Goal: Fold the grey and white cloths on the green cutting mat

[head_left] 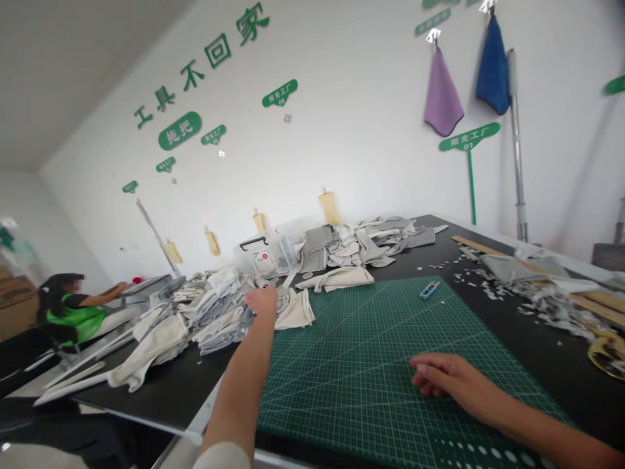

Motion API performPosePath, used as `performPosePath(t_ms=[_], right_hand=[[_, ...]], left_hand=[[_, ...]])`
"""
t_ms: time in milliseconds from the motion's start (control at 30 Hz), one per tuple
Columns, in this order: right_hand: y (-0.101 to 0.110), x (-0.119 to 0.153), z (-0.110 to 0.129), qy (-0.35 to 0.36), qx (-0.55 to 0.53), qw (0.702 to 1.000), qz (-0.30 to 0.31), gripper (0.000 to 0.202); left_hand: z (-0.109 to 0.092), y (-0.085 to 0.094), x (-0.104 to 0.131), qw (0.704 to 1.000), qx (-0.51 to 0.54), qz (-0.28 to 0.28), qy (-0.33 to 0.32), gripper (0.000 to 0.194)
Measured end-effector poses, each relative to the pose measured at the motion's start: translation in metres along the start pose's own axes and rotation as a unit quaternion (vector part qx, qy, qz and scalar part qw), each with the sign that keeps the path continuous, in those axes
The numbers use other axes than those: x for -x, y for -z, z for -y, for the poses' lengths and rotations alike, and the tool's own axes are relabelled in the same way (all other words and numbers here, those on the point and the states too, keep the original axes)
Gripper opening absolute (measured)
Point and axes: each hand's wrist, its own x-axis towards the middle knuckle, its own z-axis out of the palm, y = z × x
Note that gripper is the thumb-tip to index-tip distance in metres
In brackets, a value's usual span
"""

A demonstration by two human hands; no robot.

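My left hand [263,300] reaches out to the far left corner of the green cutting mat [351,365]. It is at the edge of a heap of folded grey and white cloth pieces [224,319], beside a cream cloth piece [297,309]. Its fingertips are partly hidden, so whether they grip anything does not show. Over the right part of the mat hovers my right hand [437,376], fingers loosely bent, thumb apart, holding nothing. A blue utility knife [430,290] lies on the mat's far right area. A rolled cream cloth [342,279] rests along the far edge.
A clear plastic box [266,256] stands behind the cloth heap. More grey and white scraps [361,241] are piled at the back. Shredded bits [537,303] and wooden strips [596,306] lie at the right. A person in a green vest [81,312] sits far left.
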Motion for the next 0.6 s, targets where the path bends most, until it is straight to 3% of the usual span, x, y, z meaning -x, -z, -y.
performPosePath(t_ms=[100,267,600], right_hand=[[-0.002,0.001,0.002,0.009,0.005,1.0,0.003,0.045],[-0.003,0.003,0.004,0.01,0.002,1.0,-0.008,0.043],[-0.003,0.002,0.002,0.014,0.005,1.0,-0.006,0.045]], left_hand=[[0.014,-0.01,0.013,0.998,-0.053,0.008,-0.038,0.04],[0.03,-0.028,0.036,0.971,-0.11,0.132,-0.164,0.02],[0.082,-0.038,0.048,0.961,-0.218,0.148,-0.084,0.035]])
